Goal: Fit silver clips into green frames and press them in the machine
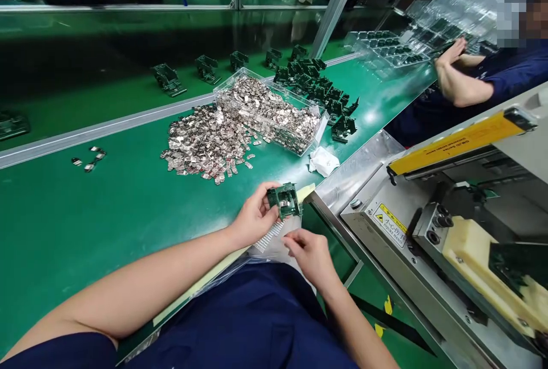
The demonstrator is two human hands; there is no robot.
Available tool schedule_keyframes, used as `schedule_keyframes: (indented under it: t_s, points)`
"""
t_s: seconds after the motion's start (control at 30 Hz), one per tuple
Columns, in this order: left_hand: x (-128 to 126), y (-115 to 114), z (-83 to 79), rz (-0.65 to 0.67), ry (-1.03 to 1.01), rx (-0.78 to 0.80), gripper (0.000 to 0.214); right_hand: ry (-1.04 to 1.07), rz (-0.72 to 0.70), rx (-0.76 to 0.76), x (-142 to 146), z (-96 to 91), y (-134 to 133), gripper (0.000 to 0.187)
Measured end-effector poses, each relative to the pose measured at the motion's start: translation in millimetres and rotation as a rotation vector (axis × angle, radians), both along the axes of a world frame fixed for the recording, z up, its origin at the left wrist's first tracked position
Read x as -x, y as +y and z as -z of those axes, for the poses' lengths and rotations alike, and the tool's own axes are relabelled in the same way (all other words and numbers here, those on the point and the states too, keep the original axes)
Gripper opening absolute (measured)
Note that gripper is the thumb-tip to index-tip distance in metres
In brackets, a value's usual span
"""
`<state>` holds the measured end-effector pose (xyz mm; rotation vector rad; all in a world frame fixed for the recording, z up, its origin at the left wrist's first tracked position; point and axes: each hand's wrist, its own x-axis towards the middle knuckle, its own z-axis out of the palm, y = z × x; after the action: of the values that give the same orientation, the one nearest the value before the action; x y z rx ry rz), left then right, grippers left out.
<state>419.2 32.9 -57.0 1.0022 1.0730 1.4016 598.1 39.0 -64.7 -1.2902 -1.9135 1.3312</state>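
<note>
Head view: left hand point(252, 217) grip clenched on upright green fixture point(283, 200), right hand point(309, 253) pinching connector strip point(270, 235), long axis diagonal.

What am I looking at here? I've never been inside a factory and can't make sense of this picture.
This is one picture from a camera worn on a worker's head, looking down at their own two bare hands at a bench; there is no robot. The left hand holds a small dark green plastic frame part by its edge. The right hand sits just below it, fingers pinched near a strip of small silvery metal pieces; whether it grips anything I cannot tell. On the green bench surface lie a loose heap of small shiny metal clips, a clear plastic box filled with more clips, a cluster of dark green frame parts and a crumpled white cloth. At the right stands a grey metal machine with a yellow bar. The arm at upper right belongs to a co-worker.
</note>
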Motion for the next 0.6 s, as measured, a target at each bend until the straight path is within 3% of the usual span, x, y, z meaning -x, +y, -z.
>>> schedule_keyframes:
  t_s: [0.1,0.2,0.33,0.6]
  points:
    - [0.2,-2.4,1.6,0.002,0.065,-0.044,0.039,0.092,0.125,-0.129,-1.6,-32.3,10.4,0.017]
    - [0.6,-4.0,1.7,-0.007,0.105,-0.074,0.039,0.153,0.115,-0.294,8.0,-49.0,19.9,0.012]
    - [1.8,-5.7,-0.6,0.007,0.152,-0.117,0.035,0.174,0.102,-0.436,28.2,-51.3,24.6,0.01]
    - [0.4,-10.0,-2.2,-0.001,0.274,-0.125,0.033,0.064,0.169,-0.492,39.8,-42.8,18.1,0.018]
